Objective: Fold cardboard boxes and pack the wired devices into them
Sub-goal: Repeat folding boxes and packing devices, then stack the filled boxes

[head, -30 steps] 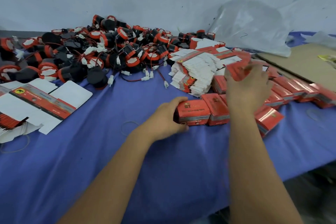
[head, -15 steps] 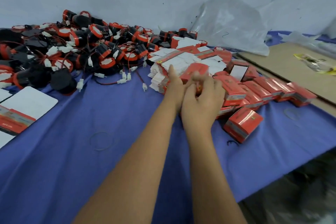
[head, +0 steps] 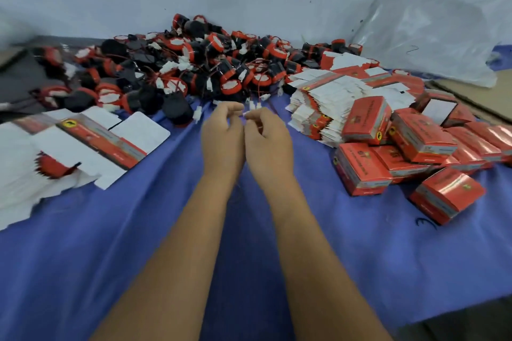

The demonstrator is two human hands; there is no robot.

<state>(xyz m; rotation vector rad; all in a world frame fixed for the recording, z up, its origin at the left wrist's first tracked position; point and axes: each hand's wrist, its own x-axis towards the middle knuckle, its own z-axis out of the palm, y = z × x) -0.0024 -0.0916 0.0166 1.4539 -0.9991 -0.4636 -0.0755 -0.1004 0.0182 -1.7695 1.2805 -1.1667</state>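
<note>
Around a dozen closed boxes [head: 393, 147] are lying at three o'clock on the desk [head: 83, 243]. Many devices [head: 194, 72] are waiting at twelve, flat boxes [head: 327, 91] beside them. Left hand [head: 223, 137] and right hand [head: 267, 144], curled, are seemingly pinching something small and white.

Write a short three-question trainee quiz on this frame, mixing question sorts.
1. True or false: the left hand grips a folded red cardboard box.
2. The pile of black-and-red wired devices lies: A) at the table's far edge by the wall, B) under the clear plastic bag, C) on the brown cardboard sheet.
3. What colour is the cloth covering the table?

Key: 1 false; 2 A; 3 blue.
</note>
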